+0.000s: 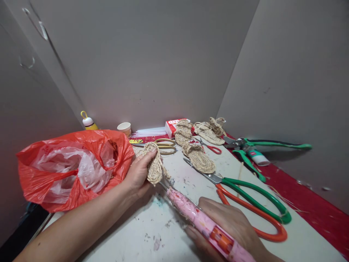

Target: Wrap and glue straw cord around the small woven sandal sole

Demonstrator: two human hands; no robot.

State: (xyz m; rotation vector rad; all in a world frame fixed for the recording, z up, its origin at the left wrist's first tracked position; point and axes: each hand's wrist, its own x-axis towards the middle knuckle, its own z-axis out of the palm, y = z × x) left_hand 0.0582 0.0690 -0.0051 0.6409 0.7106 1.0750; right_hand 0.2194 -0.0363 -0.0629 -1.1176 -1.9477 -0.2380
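Observation:
My left hand (140, 171) is closed round a small woven straw sole (155, 167), its thumb pressed on the flat face. In my right hand (231, 222) is a pink glue gun (191, 209), pointing away from me, with its nozzle right at the lower edge of the sole. Whether the nozzle touches the straw I cannot tell. Just beyond lie woven straw slippers, one (200, 158) beside the scissors and another (183, 131) leaning on a red and white box (171, 127). Large scissors (253, 189) with green and orange handles rest right of the glue gun.
On the left sits a red plastic bag (73, 145). A paper cup (124, 128), white glue sticks (149, 131), gold-handled scissors (165, 145) and a yellow and white bottle (89, 123) line the back. Green-handled pruning shears (275, 143) lie at right. Grey walls enclose the table (131, 233).

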